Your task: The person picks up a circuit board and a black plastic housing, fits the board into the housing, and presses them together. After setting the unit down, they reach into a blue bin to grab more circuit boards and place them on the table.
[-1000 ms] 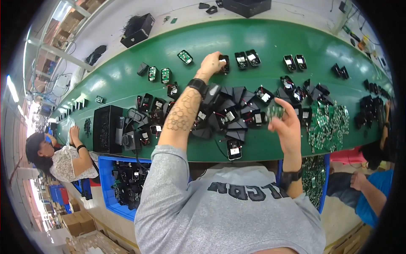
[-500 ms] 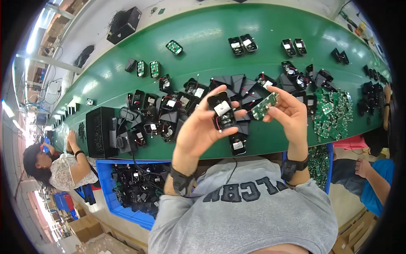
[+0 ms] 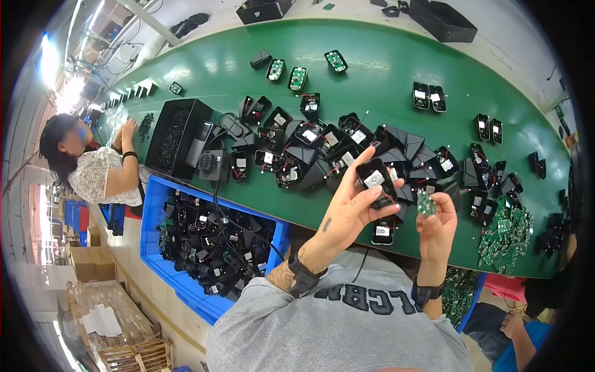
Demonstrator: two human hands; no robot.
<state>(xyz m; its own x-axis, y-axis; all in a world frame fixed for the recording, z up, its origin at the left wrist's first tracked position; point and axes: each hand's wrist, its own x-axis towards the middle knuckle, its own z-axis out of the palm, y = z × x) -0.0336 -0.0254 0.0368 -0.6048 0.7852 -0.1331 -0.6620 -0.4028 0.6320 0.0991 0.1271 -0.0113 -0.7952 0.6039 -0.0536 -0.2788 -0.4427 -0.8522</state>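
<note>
My left hand [image 3: 348, 209] grips an open black plastic housing [image 3: 379, 170] from below and the side. Its thumb lies over the housing's edge by a white block inside, and a red wire shows near the lower end. Just to the right, my right hand [image 3: 437, 230] pinches a small green circuit board [image 3: 426, 203] between thumb and fingers. Board and housing are apart, both held above the table's near edge. Beneath and beyond them spreads a pile of similar black housings [image 3: 307, 133], many with white blocks and red wires. One more housing [image 3: 383, 232] lies below my left fingers.
Green boards lie heaped [image 3: 508, 239] at the right. A blue bin [image 3: 149, 239] of housings stands below the table's left part; a black tray [image 3: 201, 115] sits above it. Board-fitted housings [image 3: 298, 78] stand farther back. Co-workers are at the left and lower right.
The whole view has swung, so the table and bins appear shifted. My left thumb has moved onto the housing near its white block. The board in my right hand is now turned more upright.
</note>
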